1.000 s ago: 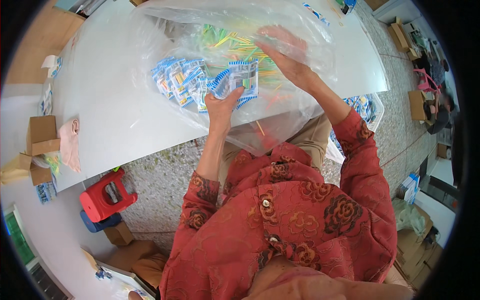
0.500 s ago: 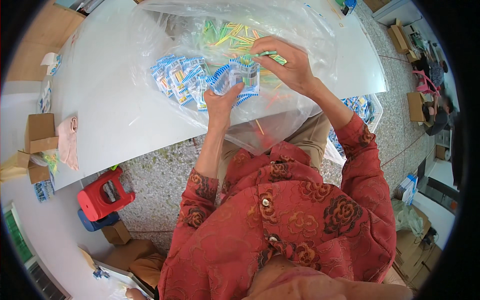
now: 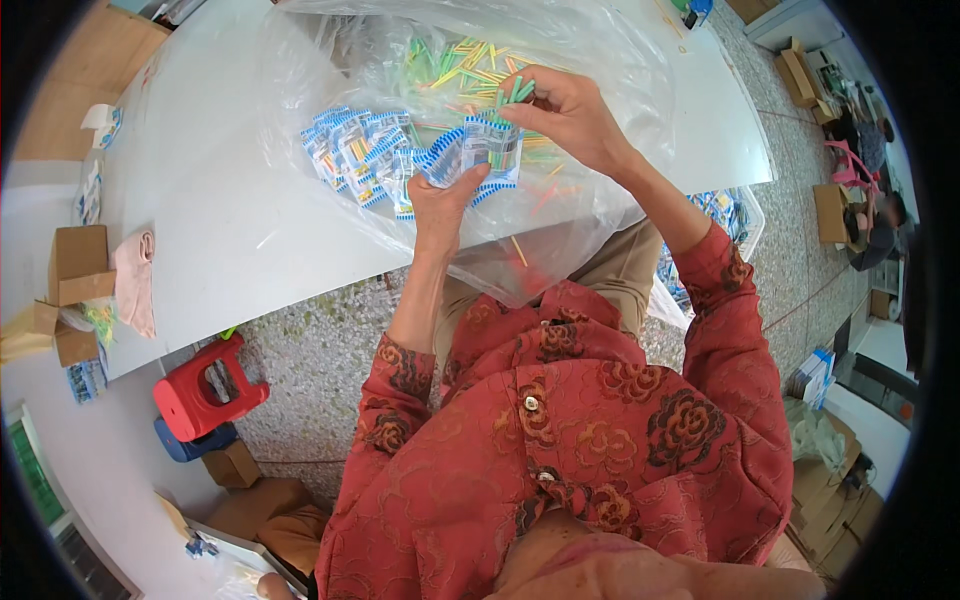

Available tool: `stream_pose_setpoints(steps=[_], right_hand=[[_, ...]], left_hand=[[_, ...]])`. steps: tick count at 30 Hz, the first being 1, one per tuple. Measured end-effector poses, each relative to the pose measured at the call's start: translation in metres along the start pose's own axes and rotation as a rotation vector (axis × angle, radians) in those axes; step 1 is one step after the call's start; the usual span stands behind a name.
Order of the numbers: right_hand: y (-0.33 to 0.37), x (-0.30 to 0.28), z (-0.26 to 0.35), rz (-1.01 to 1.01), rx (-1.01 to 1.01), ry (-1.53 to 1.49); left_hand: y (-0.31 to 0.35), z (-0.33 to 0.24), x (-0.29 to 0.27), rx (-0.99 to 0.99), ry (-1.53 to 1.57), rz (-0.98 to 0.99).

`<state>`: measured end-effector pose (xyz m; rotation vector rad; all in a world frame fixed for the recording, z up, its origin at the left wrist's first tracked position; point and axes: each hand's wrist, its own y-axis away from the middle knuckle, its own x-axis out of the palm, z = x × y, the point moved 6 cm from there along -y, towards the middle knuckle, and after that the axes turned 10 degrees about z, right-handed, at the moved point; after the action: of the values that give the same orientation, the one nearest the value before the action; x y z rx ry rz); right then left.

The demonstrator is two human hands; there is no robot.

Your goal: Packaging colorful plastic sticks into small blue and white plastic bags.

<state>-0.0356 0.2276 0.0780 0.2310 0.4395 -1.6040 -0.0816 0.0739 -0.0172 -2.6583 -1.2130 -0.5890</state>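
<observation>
My left hand [image 3: 445,200] pinches a small clear packet [image 3: 491,145] with blue striped edges, thumb across its front; short coloured sticks show inside it. At the packet's upper edge, my right hand [image 3: 565,115] holds several green sticks [image 3: 515,92] between thumb and fingers, tilted upward. Left of my left hand lies an overlapping heap of similar packets [image 3: 355,150], some with yellow and orange sticks in them. Beyond my hands, loose yellow, green and orange sticks [image 3: 465,65] lie spread on a large clear plastic bag [image 3: 610,205].
The bag covers part of a white table [image 3: 220,220] and hangs over its near edge. A white crate [image 3: 745,215] of blue packets stands right of my legs. A red stool [image 3: 205,390] is at lower left. Cardboard boxes [image 3: 80,265] and a pink cloth [image 3: 135,280] lie far left.
The green sticks in my right hand have turned from lying sideways to pointing upward, and that hand has shifted slightly left to the packet's edge. My left hand is nearly still.
</observation>
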Motion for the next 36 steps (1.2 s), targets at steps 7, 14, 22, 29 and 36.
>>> stream_pose_setpoints(steps=[7, 14, 22, 29, 36], right_hand=[[-0.006, 0.001, 0.008, 0.029, -0.080, 0.208], [-0.003, 0.012, -0.006, 0.072, -0.116, 0.265], [0.007, 0.016, -0.048, 0.138, 0.136, -0.182], [0.012, -0.001, -0.038, -0.102, 0.017, -0.299], [0.003, 0.031, -0.069, -0.043, 0.040, -0.299]], left_hand=[[-0.004, -0.001, 0.001, -0.008, 0.003, 0.009], [-0.007, -0.003, 0.003, 0.025, 0.033, 0.026], [-0.006, 0.000, -0.001, 0.012, 0.065, -0.023], [0.000, -0.008, -0.018, 0.064, 0.153, -0.102], [0.032, -0.014, -0.068, 0.048, 0.069, -0.267]])
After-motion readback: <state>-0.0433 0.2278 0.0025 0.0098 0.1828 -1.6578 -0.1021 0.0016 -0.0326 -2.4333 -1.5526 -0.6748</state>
